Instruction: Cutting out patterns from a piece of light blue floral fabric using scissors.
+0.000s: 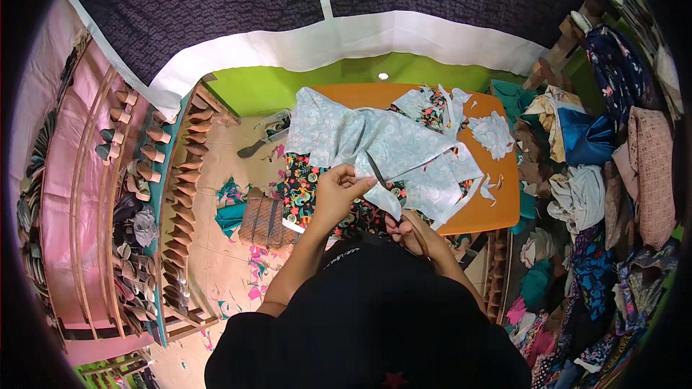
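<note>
my left hand [337, 189] pinches the pale blue fabric [375, 145] on the orange table [497, 205]. my right hand [408, 233] grips scissors [378, 171], blades cutting into the cloth.

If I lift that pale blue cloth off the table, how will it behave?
The pale blue cloth is probably floppy: it lies in folds and sags where the left hand pinches it. It likely weighs little, looking thin. Loose scraps nearby may drag along.
</note>
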Demonstrator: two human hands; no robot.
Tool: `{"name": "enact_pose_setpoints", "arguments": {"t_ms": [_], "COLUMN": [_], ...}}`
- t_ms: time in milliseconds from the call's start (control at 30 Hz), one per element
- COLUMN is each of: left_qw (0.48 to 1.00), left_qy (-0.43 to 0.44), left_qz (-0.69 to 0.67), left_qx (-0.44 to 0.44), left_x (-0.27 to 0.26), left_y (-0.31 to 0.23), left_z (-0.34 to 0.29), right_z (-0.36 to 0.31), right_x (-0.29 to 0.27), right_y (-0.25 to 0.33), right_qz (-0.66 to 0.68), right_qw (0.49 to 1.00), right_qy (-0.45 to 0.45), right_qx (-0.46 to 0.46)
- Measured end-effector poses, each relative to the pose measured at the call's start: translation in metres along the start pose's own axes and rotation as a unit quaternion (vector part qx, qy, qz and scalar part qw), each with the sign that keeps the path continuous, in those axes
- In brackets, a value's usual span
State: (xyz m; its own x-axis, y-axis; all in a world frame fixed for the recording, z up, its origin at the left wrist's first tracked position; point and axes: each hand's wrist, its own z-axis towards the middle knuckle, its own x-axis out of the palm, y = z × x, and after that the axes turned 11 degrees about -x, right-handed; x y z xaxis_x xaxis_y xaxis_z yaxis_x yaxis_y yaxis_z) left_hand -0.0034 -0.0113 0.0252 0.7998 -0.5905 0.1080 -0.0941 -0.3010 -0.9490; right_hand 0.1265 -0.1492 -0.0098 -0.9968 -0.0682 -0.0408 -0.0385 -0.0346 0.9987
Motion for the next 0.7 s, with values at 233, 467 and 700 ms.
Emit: {"name": "enact_pose_setpoints", "arguments": {"t_ms": [233,467,700], "left_qw": [1.000,0.999,0.997], "left_qy": [0.014,0.024,0.065], "left_qz": [-0.004,-0.026,-0.020], "left_qx": [0.006,0.003,-0.020], "left_x": [-0.003,0.003,0.003], "left_y": [0.008,0.009,0.004], "left_z": [0.003,0.001,-0.001], "right_z": [0.001,-0.001,0.000], "right_x": [0.004,0.006,0.004], "right_y": [-0.006,-0.003,-0.014], "right_qz": [-0.033,0.102,0.003], "right_qw": [0.998,0.991,0.996], "right_qy": [-0.044,-0.074,-0.075], "right_qx": [0.008,0.041,-0.040]}}
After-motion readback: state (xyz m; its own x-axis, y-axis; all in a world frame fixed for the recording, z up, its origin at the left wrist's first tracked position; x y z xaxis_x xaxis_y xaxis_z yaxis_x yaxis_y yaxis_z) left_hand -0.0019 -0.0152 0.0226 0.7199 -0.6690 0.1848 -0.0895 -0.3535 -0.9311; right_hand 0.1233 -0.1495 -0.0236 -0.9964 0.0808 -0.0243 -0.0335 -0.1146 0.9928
